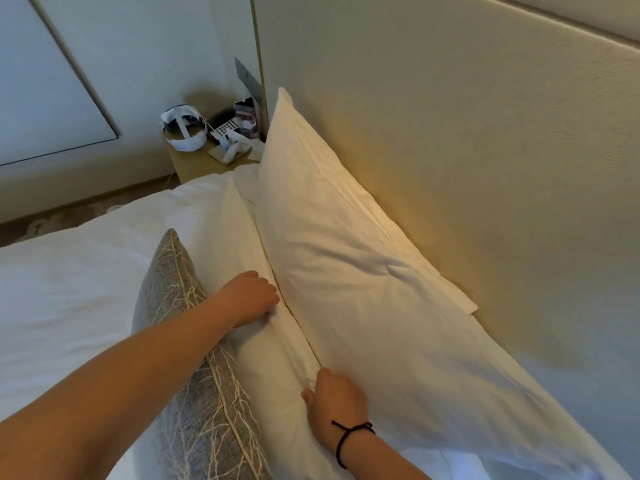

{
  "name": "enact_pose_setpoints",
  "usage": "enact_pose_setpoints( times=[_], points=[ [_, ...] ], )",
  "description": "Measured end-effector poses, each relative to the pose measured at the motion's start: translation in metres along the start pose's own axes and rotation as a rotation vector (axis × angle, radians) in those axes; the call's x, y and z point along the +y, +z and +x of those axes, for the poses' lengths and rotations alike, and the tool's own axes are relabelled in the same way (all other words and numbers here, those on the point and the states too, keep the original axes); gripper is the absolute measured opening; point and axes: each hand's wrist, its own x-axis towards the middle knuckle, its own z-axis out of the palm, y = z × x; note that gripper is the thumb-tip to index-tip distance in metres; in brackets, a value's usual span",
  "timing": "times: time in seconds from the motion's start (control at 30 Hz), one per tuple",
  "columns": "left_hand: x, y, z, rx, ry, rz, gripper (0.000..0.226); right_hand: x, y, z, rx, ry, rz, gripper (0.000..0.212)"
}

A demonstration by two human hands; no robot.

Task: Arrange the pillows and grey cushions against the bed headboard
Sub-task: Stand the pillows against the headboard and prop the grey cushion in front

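One pillow (346, 258) already leans on the headboard (450, 133). Both grips, left hand (251, 294) and right hand (334, 398), pinch the front pillow (263, 344) between them; the grey cushion (194, 375) beside the left one is still not placed.

Both bare arms reach forward. The left hand (250, 295) is farther away, its forearm crossing from the near left, and its fingers are curled downward, knuckles up. The right hand (334, 396) is nearer, palm down, fingers hidden, with a dark cord (349, 436) around the wrist.
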Motion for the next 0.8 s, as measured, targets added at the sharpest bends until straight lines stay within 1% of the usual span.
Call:
enact_pose_setpoints(
  times=[0.07,0.13,0.27,0.33,0.4,0.5,0.57,0.63,0.7,0.73,0.8],
  points=[
    [-0.004,-0.004,-0.007,0.035,-0.008,-0.043,0.022,-0.005,-0.002,-0.001,-0.007,-0.034,0.012,0.029],
    [-0.011,-0.011,-0.020,0.062,-0.019,-0.071,0.024,-0.012,-0.007,-0.007,0.021,-0.063,0.038,0.029],
    [-0.033,-0.028,-0.055,0.100,-0.057,-0.109,0.025,-0.026,-0.020,-0.031,0.152,-0.180,0.037,0.023],
    [-0.040,-0.033,-0.070,0.123,-0.067,-0.106,0.023,-0.028,-0.024,-0.044,0.225,-0.222,0.006,0.026],
    [-0.036,-0.037,-0.075,0.156,-0.081,-0.103,0.022,-0.026,-0.023,-0.053,0.258,-0.229,-0.024,0.028],
    [-0.019,-0.039,-0.068,0.104,-0.130,-0.124,0.020,-0.020,-0.017,-0.054,0.189,-0.171,-0.024,0.034],
    [-0.013,-0.035,-0.058,0.048,-0.152,-0.157,0.018,-0.016,-0.020,-0.048,0.115,-0.144,0.101,0.042],
    [-0.015,-0.029,-0.051,-0.004,-0.168,-0.315,0.024,-0.010,-0.023,-0.045,0.080,-0.148,0.248,0.045],
    [-0.015,-0.027,-0.047,-0.053,-0.163,-0.518,0.032,-0.003,-0.024,-0.046,0.058,-0.145,0.336,0.041],
    [-0.014,-0.027,-0.045,-0.067,-0.135,-0.556,0.034,0.000,-0.023,-0.048,0.030,-0.133,0.356,0.037],
    [-0.009,-0.029,-0.040,-0.106,-0.058,-0.514,0.038,0.005,-0.022,-0.050,-0.032,-0.091,0.381,0.028]
  ],
)
